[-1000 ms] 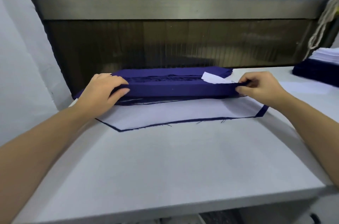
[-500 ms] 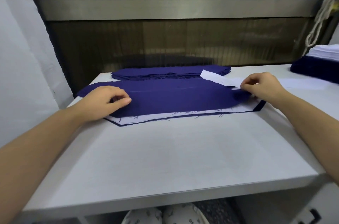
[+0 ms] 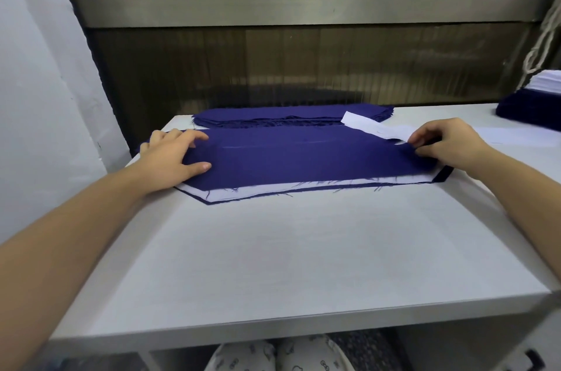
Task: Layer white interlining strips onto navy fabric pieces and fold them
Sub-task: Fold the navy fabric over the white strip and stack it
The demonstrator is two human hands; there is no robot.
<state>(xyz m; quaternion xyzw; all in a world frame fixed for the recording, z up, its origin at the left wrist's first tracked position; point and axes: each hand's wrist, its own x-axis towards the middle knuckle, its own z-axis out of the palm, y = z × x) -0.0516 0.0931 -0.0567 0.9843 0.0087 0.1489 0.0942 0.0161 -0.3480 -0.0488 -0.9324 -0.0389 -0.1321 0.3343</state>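
A long navy fabric piece (image 3: 303,158) lies folded over on the white table (image 3: 303,249), with white interlining (image 3: 243,192) showing along its near edge. My left hand (image 3: 173,158) rests flat on the fabric's left end, fingers straight. My right hand (image 3: 440,146) pinches the fabric's right end with curled fingers. A loose white interlining strip (image 3: 373,127) lies across the far right of the fabric, reaching my right hand. Behind it sits a stack of folded navy pieces (image 3: 288,116).
At the far right stands a pile of navy fabric (image 3: 528,111) topped by white strips (image 3: 546,82). A dark panel with a metal rail rises behind the table. A cord hangs at the upper right. A white wall bounds the left side.
The raised navy fold has been brought toward me and laid flat over the white interlining, covering most of it. My left hand has flattened on the fabric; my right hand stays at the right end.
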